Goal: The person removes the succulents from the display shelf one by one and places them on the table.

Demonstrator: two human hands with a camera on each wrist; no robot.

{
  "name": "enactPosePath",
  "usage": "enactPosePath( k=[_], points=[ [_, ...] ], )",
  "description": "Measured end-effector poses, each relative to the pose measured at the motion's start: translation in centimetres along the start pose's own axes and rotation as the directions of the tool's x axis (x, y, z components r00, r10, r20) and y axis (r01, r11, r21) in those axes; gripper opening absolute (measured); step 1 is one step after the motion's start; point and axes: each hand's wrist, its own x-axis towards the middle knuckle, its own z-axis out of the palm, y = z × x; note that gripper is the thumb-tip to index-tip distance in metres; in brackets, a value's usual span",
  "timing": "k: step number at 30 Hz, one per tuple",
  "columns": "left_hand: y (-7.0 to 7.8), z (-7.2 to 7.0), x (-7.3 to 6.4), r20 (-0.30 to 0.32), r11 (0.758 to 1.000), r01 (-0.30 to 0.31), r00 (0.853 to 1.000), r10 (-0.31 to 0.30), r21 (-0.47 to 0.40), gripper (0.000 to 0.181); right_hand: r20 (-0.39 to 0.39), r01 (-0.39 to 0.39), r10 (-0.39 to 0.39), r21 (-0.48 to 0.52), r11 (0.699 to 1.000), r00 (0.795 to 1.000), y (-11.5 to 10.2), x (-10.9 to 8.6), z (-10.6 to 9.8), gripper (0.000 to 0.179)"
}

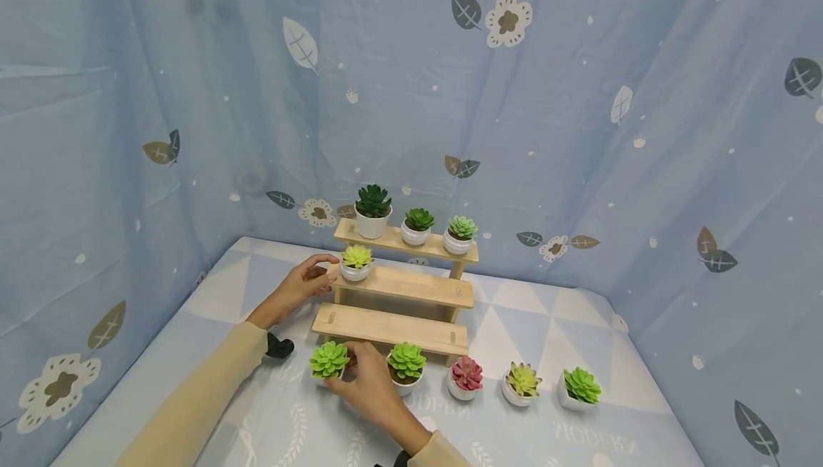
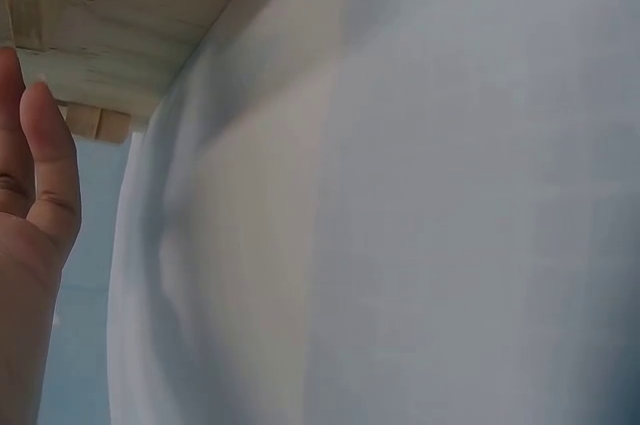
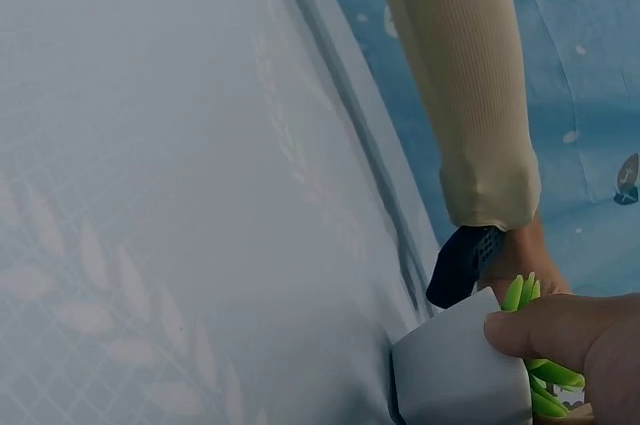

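Observation:
My right hand (image 1: 369,385) pinches the white pot (image 3: 460,365) of a bright green succulent (image 1: 329,359) in front of the wooden stand's lowest step; the thumb (image 3: 545,330) presses the pot's side in the right wrist view. My left hand (image 1: 301,287) is beside the left end of the middle step (image 1: 405,285), fingers loosely bent, next to a yellow-green potted succulent (image 1: 356,262). Whether its fingertips touch that pot cannot be told. In the left wrist view, part of the left hand (image 2: 35,185) shows below the wood (image 2: 130,15).
On the top step (image 1: 392,240) stand a dark green succulent (image 1: 371,211) and two smaller ones. Right of my right hand, a green succulent (image 1: 406,365), a red one (image 1: 466,378), a yellowish one (image 1: 521,383) and another green one (image 1: 580,388) line the table. Patterned curtains surround it.

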Motion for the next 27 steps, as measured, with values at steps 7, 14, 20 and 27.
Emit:
enactPosePath(
  k=[7, 14, 20, 27],
  points=[
    [-0.1, -0.2, 0.1, 0.011, 1.000, -0.014, 1.000, 0.014, -0.001, 0.049, 0.012, 0.000, 0.000, -0.025, 1.000, 1.000, -0.1, -0.1, -0.2, 0.063],
    [0.3, -0.3, -0.3, 0.013, 1.000, -0.013, 1.000, 0.013, 0.013, 0.050, 0.028, 0.032, -0.033, 0.035, 0.999, 0.999, -1.1, -0.2, -1.2, 0.073],
    [0.1, -0.5, -0.4, 0.002, 1.000, 0.002, 1.000, -0.002, 0.017, 0.052, 0.018, 0.079, -0.084, 0.191, 0.978, 0.996, -2.2, -0.1, -2.6, 0.059],
    [-0.2, -0.1, -0.2, -0.005, 1.000, -0.001, 1.000, 0.001, 0.002, 0.054, -0.009, 0.111, -0.113, 0.244, 0.963, 0.994, -3.1, 0.4, -4.7, 0.053]
  ],
)
